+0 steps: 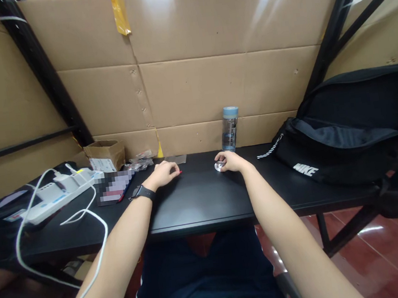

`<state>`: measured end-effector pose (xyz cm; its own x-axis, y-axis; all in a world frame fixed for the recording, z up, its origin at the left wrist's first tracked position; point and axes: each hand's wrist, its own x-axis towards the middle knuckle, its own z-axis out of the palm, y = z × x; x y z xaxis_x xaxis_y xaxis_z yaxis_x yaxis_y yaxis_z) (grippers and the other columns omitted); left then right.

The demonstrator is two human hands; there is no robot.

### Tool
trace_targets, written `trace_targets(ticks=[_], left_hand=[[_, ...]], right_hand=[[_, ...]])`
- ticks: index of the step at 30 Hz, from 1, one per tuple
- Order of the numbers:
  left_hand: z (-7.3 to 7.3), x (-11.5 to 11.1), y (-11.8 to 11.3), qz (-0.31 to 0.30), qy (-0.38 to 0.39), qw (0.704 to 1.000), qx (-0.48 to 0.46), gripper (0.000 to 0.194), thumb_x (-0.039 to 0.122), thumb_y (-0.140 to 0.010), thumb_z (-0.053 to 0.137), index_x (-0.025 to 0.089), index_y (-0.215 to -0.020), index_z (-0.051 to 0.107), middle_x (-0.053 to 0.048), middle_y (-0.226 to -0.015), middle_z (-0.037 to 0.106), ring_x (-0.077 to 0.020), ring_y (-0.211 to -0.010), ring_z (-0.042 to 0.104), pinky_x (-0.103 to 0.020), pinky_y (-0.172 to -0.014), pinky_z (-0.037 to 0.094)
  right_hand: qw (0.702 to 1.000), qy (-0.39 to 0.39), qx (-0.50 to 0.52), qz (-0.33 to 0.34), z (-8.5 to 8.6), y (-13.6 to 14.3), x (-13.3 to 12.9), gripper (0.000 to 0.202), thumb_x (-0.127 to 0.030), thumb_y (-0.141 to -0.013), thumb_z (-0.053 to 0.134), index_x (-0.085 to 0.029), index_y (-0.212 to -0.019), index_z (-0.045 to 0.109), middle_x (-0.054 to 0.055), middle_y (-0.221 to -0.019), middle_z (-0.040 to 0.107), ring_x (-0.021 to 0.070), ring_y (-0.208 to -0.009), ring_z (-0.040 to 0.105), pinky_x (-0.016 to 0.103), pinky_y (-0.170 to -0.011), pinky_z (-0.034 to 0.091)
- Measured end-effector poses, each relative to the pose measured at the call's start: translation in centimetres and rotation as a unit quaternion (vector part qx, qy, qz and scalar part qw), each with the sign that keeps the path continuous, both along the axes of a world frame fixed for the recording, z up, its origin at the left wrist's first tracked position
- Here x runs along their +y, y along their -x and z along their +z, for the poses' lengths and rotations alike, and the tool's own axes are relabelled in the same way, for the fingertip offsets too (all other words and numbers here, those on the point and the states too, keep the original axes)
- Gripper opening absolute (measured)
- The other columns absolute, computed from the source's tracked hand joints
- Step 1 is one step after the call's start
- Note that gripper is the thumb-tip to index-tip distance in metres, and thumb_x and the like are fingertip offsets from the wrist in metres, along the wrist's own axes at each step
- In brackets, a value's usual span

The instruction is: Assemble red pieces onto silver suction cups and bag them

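My left hand (165, 172), with a dark watch on its wrist, rests on the black table. Its fingers are pinched together, and a tiny red piece (180, 171) shows at their tips, too small to name. To the right, my right hand (232, 160) grips a small round silvery disc (218, 166) by its edge, just above or on the tabletop; I cannot tell which. Behind that hand stands a clear water bottle (229, 133) with a blue lid.
A white power strip (51, 198) with cables, a phone (116, 185), an open cardboard box (107, 153) and clear plastic bags (140, 161) lie on the left. A black backpack (344, 150) fills the right end. Cardboard panels (195, 89) wall the back.
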<state>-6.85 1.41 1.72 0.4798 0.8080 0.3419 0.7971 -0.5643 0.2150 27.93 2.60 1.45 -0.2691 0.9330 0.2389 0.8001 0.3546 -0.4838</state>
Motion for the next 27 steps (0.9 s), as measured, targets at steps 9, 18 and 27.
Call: trace_targets(ticks=[9, 18, 27], left_hand=[[0.3, -0.5, -1.2, -0.046, -0.006, 0.989, -0.139, 0.017, 0.033, -0.084, 0.067, 0.023, -0.095, 0.076, -0.002, -0.094, 0.079, -0.0205, -0.091, 0.072, -0.030, -0.087, 0.051], [0.4, -0.6, -1.4, -0.049, -0.002, 0.988, -0.147, 0.018, 0.037, -0.086, 0.068, 0.025, -0.091, 0.081, -0.003, -0.096, 0.080, -0.0221, -0.093, 0.072, -0.031, -0.087, 0.052], [-0.1, -0.6, -1.9, -0.047, 0.012, 0.988, -0.144, 0.025, 0.045, -0.088, 0.065, 0.022, -0.085, 0.075, -0.004, -0.094, 0.079, -0.0208, -0.086, 0.071, -0.030, -0.080, 0.052]], right_hand=[[0.999, -0.008, 0.011, 0.051, 0.7, 0.4, -0.6, 0.045, -0.007, -0.059, 0.081, -0.018, -0.103, 0.076, 0.000, -0.085, 0.073, 0.0134, -0.072, 0.062, 0.023, -0.068, 0.046], [0.997, 0.001, 0.023, 0.075, 0.9, 0.6, -0.9, 0.039, -0.002, -0.065, 0.075, -0.018, -0.100, 0.077, 0.002, -0.090, 0.076, 0.0145, -0.078, 0.067, 0.022, -0.072, 0.049], [0.999, -0.039, 0.002, 0.036, 1.3, 0.6, -1.2, 0.036, 0.001, -0.069, 0.072, -0.020, -0.097, 0.081, 0.004, -0.096, 0.079, 0.0191, -0.090, 0.071, 0.026, -0.083, 0.052]])
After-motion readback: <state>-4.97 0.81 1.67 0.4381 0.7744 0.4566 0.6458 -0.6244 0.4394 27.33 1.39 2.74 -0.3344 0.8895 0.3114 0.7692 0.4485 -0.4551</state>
